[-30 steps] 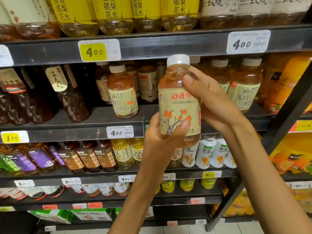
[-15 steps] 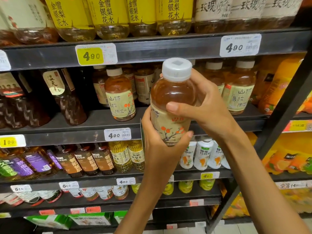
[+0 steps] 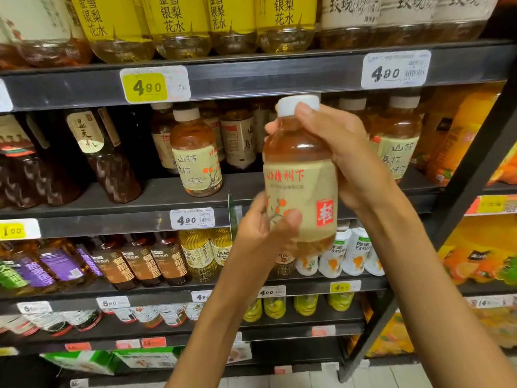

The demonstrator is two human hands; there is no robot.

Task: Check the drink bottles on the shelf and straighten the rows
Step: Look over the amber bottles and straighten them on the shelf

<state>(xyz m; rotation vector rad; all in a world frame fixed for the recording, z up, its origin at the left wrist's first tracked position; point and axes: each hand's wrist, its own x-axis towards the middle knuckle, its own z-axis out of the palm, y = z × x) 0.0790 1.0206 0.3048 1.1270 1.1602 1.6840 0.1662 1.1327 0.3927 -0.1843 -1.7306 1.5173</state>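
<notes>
head view: both hands hold the hawthorn drink bottle, right hand curled round its shoulder, left hand pinching its base; best reshelve it upright, label outward, beside the matching bottle.

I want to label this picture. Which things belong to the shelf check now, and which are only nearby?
Job:
held bottle
left hand
right hand
same-label bottles

Nearby:
price tags
yellow bottles
dark bottles

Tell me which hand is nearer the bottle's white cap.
Right. The right hand wraps the bottle with a fingertip at the white cap; the left hand holds the bottom, well below it.
</notes>
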